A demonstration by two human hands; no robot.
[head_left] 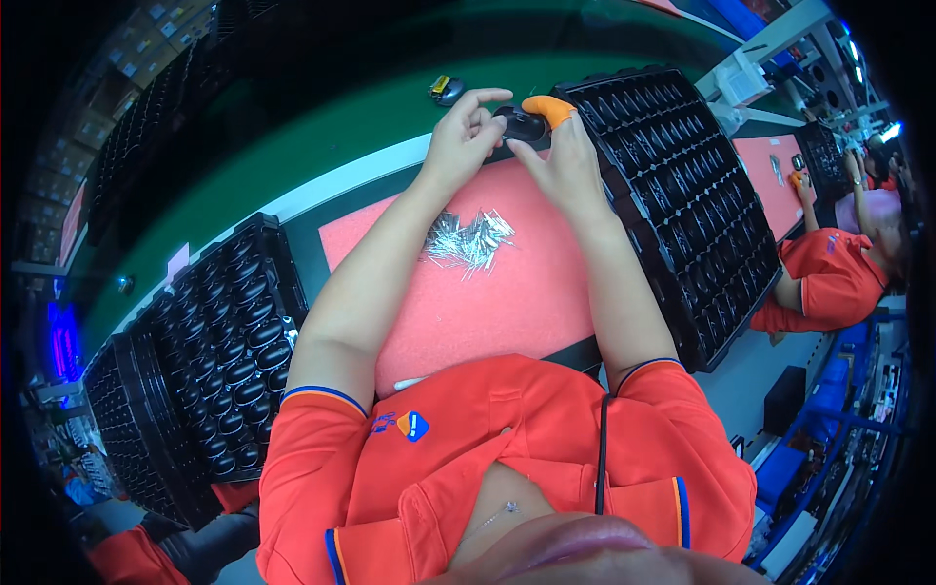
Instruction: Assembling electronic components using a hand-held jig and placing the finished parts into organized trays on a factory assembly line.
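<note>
My left hand (pixel 465 136) and my right hand (pixel 564 161) meet beyond the pink foam mat, both on a small black rounded plastic part (pixel 524 126). The right hand grips its right side, with an orange finger cot (pixel 551 109) over one fingertip and the thumb underneath. At the left end of the part, the left thumb and bent fingers pinch it, while the index finger stretches past above. My fingers hide some of the part's surface. Below the hands, a loose pile of thin silvery metal pins (pixel 470 242) lies on the pink mat (pixel 507 317).
A black compartment tray (pixel 682 195) stands tilted at my right. Stacked black trays (pixel 210 361) at my left hold several dark oval parts. Ahead, a black and yellow item (pixel 447 91) rests on the green belt (pixel 380 93). Another person (pixel 829 273) works at far right.
</note>
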